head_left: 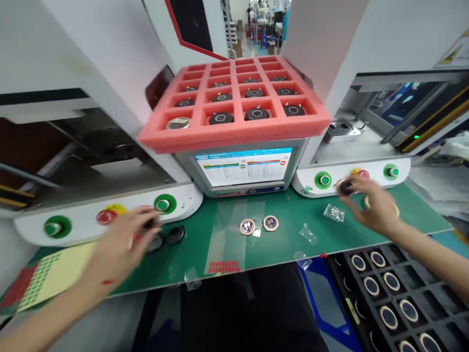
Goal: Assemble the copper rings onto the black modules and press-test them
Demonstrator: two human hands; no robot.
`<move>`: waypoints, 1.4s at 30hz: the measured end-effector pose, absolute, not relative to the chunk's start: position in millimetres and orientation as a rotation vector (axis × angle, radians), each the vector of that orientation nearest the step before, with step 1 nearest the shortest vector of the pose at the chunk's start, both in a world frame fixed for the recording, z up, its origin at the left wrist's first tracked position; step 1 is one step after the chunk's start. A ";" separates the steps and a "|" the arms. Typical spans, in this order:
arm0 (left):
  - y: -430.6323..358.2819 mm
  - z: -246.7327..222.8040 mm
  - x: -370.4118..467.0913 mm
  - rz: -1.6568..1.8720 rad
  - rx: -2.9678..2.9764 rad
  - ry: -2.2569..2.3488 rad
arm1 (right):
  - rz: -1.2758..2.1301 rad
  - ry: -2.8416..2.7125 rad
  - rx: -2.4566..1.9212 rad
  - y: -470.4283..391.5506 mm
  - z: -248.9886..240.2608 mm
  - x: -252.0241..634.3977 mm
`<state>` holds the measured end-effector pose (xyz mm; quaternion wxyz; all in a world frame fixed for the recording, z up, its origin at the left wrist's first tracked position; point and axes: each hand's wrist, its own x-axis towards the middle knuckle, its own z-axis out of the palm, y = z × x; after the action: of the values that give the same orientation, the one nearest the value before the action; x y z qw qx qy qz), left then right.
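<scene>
My left hand (pixel 119 239) is over the left part of the green bench, its fingers closed round a small dark piece (pixel 149 223), blurred by motion. Close beside it lie black round parts (pixel 176 234) on the bench. Between finger and thumb, my right hand (pixel 375 205) grips a round gold-rimmed watch-like piece (pixel 344 187) in front of the right machine's buttons. Other gold-rimmed pieces lie partly hidden behind that hand. Two more, a shiny gold-rimmed disc (pixel 247 226) and a duller gold-rimmed disc (pixel 270 223), rest mid-bench.
A pink foam tray (pixel 234 131) with black round parts stands above a lit screen (pixel 245 168). Press machines with green buttons (pixel 324 180) flank it. Clear plastic scraps (pixel 334 212) and a yellow sticker sheet (pixel 60 274) lie around. A black compartment tray (pixel 406 278) sits lower right.
</scene>
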<state>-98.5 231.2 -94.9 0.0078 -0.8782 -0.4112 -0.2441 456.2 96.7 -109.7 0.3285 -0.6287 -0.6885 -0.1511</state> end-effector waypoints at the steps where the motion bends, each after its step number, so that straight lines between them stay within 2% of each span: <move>1: 217.9 -114.0 -83.4 -0.729 -2.819 -1.251 | -0.297 -1.921 -1.615 88.7 -126.3 438.6; 4: 189.0 -158.9 -42.7 -0.600 -2.975 -1.150 | -0.096 -2.114 -1.584 83.7 -159.6 397.8; 7: 178.6 -174.9 -24.6 -0.529 -3.008 -1.159 | 0.005 -2.173 -1.625 88.3 -168.8 387.1; 13: 170.4 -153.2 -5.8 -0.458 -2.983 -1.315 | 0.110 -2.221 -1.680 96.5 -155.1 388.0; 20: 172.2 -148.2 80.2 -0.305 -2.949 -1.482 | 0.297 -2.264 -1.693 124.9 -157.9 313.1; 24: 175.3 -149.6 93.3 -0.289 -3.014 -1.470 | 0.328 -2.273 -1.744 129.3 -163.5 297.1; 27: 175.3 -132.2 69.7 -0.365 -3.070 -1.420 | 0.310 -2.239 -1.809 127.7 -165.5 295.9; 30: 191.0 -94.3 18.1 -0.518 -2.990 -1.453 | 0.277 -2.193 -1.857 126.3 -168.7 293.5; 36: 302.6 -15.2 -94.2 -0.739 -2.488 -1.806 | 0.233 -2.193 -1.816 127.8 -174.2 292.9; 42: 425.0 -20.7 -144.6 -0.595 -2.438 -2.008 | 0.136 -2.243 -1.782 127.7 -171.0 294.5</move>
<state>-144.6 425.0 -20.7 -0.0361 -0.7581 -0.6243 -0.1849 294.5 127.7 -171.0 0.1366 -0.6155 -0.7748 0.0469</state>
